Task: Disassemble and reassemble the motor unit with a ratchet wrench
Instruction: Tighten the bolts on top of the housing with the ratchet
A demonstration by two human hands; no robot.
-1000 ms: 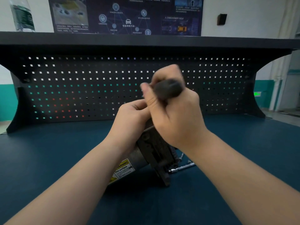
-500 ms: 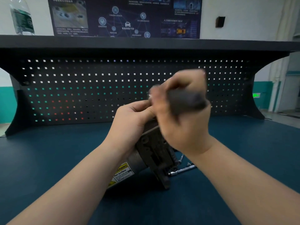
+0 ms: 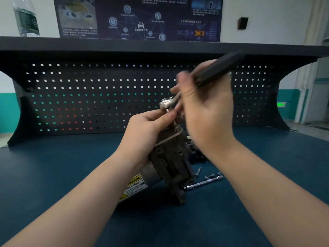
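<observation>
The motor unit (image 3: 170,163) lies tilted on the blue bench top, its silver body with a yellow warning label (image 3: 135,186) pointing toward me and its dark flange raised. My left hand (image 3: 147,129) grips the top of the motor and steadies the socket under the ratchet head (image 3: 167,103). My right hand (image 3: 208,111) is closed around the black handle of the ratchet wrench (image 3: 219,68), which slants up to the right and is motion-blurred.
A chrome extension bar (image 3: 204,182) and a few loose bolts (image 3: 198,171) lie on the bench (image 3: 53,175) just right of the motor. A black pegboard back panel (image 3: 89,97) with a shelf above closes off the rear. A water bottle (image 3: 26,16) stands on the shelf at left.
My right hand has swung the wrench handle from the centre out to the right and upward, uncovering the ratchet head. My left hand stays on the motor.
</observation>
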